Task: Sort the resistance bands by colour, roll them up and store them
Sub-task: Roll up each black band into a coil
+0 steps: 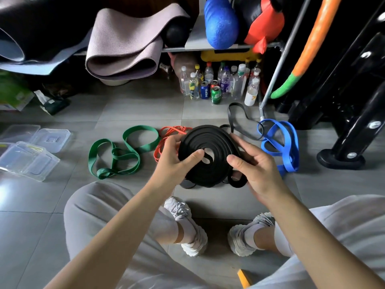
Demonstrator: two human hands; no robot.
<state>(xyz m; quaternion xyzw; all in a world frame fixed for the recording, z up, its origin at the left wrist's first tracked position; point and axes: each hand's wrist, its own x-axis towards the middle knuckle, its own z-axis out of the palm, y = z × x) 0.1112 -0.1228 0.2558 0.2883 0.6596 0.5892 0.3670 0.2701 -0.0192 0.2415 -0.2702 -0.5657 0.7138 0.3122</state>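
A black resistance band is coiled into a flat spiral, held up between both hands above the tiled floor. My left hand grips its left edge, thumb lying across the coil's middle. My right hand grips the right edge, thumb on top, with loose black loops hanging below. On the floor behind lie green bands at the left, thin orange bands partly hidden by my left hand, a thin dark band and blue bands at the right.
Clear plastic containers with lids sit on the floor at the left. Bottles and cans stand under a shelf holding rolled mats and a blue roller. A black machine base stands at the right. My knees and shoes fill the foreground.
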